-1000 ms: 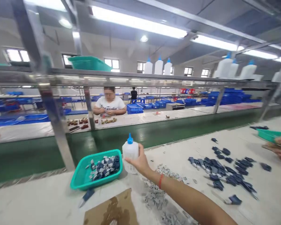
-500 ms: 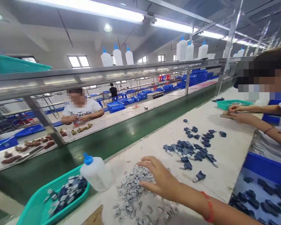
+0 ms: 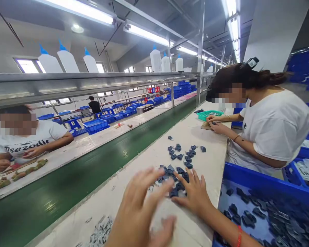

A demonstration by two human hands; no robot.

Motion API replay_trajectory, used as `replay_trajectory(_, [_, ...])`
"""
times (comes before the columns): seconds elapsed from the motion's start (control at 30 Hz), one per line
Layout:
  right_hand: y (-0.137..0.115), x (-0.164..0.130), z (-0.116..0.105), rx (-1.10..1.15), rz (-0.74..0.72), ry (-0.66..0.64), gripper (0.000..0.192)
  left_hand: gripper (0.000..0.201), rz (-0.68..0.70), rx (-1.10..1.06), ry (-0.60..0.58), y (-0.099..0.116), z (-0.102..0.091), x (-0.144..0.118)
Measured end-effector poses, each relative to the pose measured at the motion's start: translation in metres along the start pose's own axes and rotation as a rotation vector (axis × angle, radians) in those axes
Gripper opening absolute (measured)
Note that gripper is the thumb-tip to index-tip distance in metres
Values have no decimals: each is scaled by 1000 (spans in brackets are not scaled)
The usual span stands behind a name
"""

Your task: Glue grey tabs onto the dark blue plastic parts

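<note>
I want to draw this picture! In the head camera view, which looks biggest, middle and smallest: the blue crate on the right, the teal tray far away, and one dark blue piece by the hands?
1. Blue crate, nearest the camera.
2. Teal tray, far off, so it looks smaller than it really is.
3. One dark blue piece, smallest.

both hands have moved from the bottle to the dark parts.

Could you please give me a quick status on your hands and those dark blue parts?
Left hand open, blurred, above the table. Right hand open, fingers spread on the dark blue parts. Nothing blocking them.
</note>
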State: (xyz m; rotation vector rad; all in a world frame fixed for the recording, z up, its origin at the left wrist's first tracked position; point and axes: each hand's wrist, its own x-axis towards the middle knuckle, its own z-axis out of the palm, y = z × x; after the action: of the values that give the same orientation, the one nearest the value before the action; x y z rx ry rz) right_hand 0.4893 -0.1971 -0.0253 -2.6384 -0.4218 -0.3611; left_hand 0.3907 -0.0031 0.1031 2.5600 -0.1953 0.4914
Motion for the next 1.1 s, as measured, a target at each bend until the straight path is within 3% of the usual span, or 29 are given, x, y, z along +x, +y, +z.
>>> replay_trajectory(0.1, [13, 2, 2, 44, 60, -12, 88, 97, 19, 130, -305, -23, 26, 52])
replay_trajectory(0.17, [18, 5, 4, 88, 31, -33, 83, 120, -24, 153, -467, -42, 50, 74])
replay_trajectory(0.23, [19, 10, 6, 133, -10, -45, 77, 97, -28, 140, -542, -53, 74, 82])
replay_trajectory(0.3, [16, 16, 8, 169, -30, -41, 68, 73, -5, 115, -515, -52, 96, 78])
replay_trajectory(0.4, [9, 24, 10, 207, -16, -15, 54, 54, -33, 93, -346, -39, 117, 63])
replay_trajectory(0.53, [2, 31, 14, 258, 35, 40, 44, 25, -151, 64, -142, -31, 129, 55])
replay_trajectory(0.7, [0, 39, 20, 340, 60, 120, 36, 15, -252, 20, 14, -35, 137, 65])
replay_trajectory(0.8, [2, 43, 23, 398, 52, 155, 31, 17, -235, -6, 37, -32, 138, 66])
replay_trajectory(0.9, [6, 43, 21, 467, 46, 178, 32, 24, -142, -23, -59, -32, 129, 59])
replay_trajectory(1.03, [11, 41, 17, 577, 91, 206, 32, 80, -22, -31, -285, -40, 113, 48])
replay_trajectory(1.1, [13, 43, 15, 634, 135, 219, 32, 101, -33, -26, -314, -43, 112, 48])
